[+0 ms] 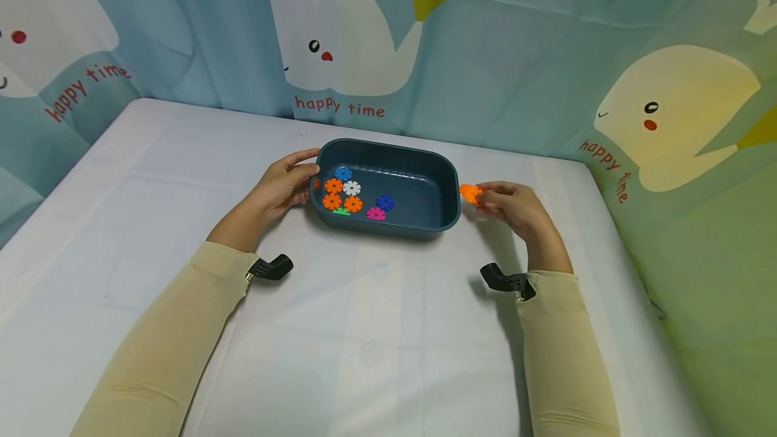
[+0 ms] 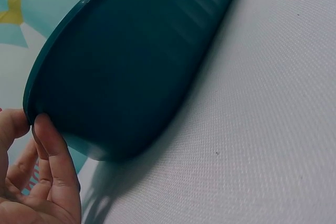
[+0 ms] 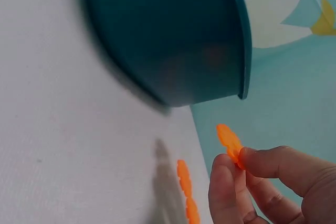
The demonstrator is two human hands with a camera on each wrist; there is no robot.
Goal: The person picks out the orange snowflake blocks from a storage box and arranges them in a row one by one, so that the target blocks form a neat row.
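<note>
A dark teal plastic basin (image 1: 419,226) stands toward the far side of the table. My left hand (image 1: 284,184) pinches its left rim between thumb and fingers, as the left wrist view also shows. Lying inside are several notched snowflake discs: orange (image 1: 353,204), white (image 1: 351,188), light blue (image 1: 342,173), dark blue (image 1: 385,202), pink (image 1: 376,214) and a partly hidden green one (image 1: 341,211). Just outside the right end, my right hand (image 1: 508,206) pinches an orange snowflake disc (image 3: 229,142) between thumb and fingertips. The right wrist view has more orange pieces (image 3: 185,179) below that hand, their number unclear.
A white cloth covers the table (image 1: 364,329). Behind it and to the right hangs a curtain (image 1: 516,66) printed with whales. Each sleeve cuff carries a black wrist mount (image 1: 273,268) that juts inward over the table.
</note>
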